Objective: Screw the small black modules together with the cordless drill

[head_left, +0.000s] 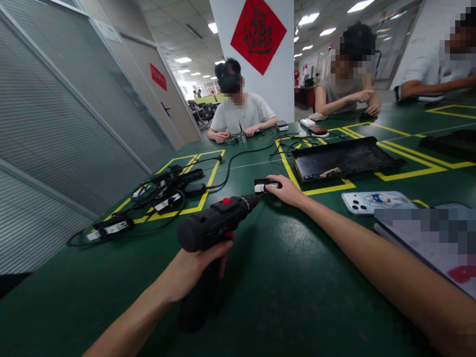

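Note:
My left hand (208, 255) is wrapped round the grip of a black cordless drill (213, 223) with red buttons. The drill points away and to the right, and its bit reaches the near side of a small black device with a white label (261, 188). Whether the bit sits in a screw is too small to tell. My right hand (284, 189) grips that device at its right end, with the fingers over its top and far side. The device is on the green table (290, 287).
Left lie several black power adapters with cables (167, 198) inside yellow tape. A black tray (345, 158) lies beyond my right hand. A phone (377, 202) and a notebook-like item (427, 243) are at right. Several people sit across the table, one handling small tools (242, 135).

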`<state>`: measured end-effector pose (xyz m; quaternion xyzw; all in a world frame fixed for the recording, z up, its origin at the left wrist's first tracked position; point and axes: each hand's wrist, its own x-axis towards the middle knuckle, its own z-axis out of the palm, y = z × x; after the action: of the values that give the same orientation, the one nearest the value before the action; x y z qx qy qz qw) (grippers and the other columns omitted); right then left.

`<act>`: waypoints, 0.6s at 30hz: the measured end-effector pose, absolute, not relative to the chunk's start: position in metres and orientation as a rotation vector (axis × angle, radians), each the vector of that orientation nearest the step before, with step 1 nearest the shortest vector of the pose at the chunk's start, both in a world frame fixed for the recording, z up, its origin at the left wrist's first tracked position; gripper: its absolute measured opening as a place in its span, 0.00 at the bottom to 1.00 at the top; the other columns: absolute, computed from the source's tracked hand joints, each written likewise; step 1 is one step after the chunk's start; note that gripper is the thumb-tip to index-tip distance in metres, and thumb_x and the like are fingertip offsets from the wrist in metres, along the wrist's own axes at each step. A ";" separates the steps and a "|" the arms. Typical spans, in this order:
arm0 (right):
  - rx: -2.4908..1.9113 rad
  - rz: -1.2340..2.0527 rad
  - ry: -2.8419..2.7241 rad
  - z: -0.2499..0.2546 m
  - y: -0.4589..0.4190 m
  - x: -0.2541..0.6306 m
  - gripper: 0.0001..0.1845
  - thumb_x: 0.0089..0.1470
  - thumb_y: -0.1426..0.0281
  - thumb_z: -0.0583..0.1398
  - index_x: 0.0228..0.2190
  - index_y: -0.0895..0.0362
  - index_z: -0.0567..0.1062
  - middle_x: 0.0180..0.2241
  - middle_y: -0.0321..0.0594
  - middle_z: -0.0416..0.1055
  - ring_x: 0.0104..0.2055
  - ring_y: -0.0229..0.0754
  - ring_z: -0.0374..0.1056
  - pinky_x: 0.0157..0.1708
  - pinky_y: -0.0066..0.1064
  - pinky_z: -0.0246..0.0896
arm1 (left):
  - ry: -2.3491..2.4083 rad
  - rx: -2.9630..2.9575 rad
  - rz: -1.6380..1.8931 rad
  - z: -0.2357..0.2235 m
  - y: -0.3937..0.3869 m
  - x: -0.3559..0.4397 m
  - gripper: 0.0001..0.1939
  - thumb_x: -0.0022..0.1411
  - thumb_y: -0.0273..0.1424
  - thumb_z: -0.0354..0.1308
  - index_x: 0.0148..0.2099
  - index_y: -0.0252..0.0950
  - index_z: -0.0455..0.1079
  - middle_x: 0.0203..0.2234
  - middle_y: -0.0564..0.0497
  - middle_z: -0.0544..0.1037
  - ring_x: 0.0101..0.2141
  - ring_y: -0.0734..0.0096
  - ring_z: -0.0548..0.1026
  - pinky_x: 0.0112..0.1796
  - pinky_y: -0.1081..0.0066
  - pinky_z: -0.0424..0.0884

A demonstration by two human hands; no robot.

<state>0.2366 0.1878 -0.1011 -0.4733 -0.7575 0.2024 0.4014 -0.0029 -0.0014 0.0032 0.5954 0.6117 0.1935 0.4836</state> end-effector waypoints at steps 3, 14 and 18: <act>-1.195 0.509 -1.916 -0.101 0.187 0.237 0.23 0.54 0.60 0.58 0.50 0.54 0.72 0.47 0.43 0.71 0.48 0.44 0.67 0.50 0.34 0.58 | 1.490 1.449 0.460 0.004 -0.002 -0.002 0.19 0.59 0.44 0.52 0.37 0.32 0.72 0.22 0.48 0.75 0.26 0.66 0.72 0.31 0.66 0.67; -1.193 0.508 -1.919 -0.104 0.190 0.237 0.23 0.54 0.59 0.58 0.49 0.54 0.72 0.48 0.42 0.71 0.48 0.44 0.67 0.50 0.34 0.59 | 1.511 1.441 0.449 0.002 0.000 -0.003 0.21 0.60 0.46 0.51 0.37 0.31 0.70 0.22 0.49 0.74 0.26 0.65 0.72 0.31 0.65 0.67; -1.187 0.510 -1.926 -0.104 0.191 0.237 0.22 0.54 0.59 0.59 0.49 0.54 0.72 0.48 0.42 0.71 0.48 0.43 0.67 0.50 0.34 0.58 | 1.493 1.441 0.453 0.003 -0.001 -0.002 0.21 0.60 0.46 0.51 0.39 0.31 0.70 0.22 0.50 0.73 0.26 0.65 0.72 0.31 0.65 0.67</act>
<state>0.2372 0.1914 -0.1039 -0.4691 -0.7612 0.2015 0.3998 -0.0024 -0.0006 0.0026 0.5926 0.6138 0.1862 0.4873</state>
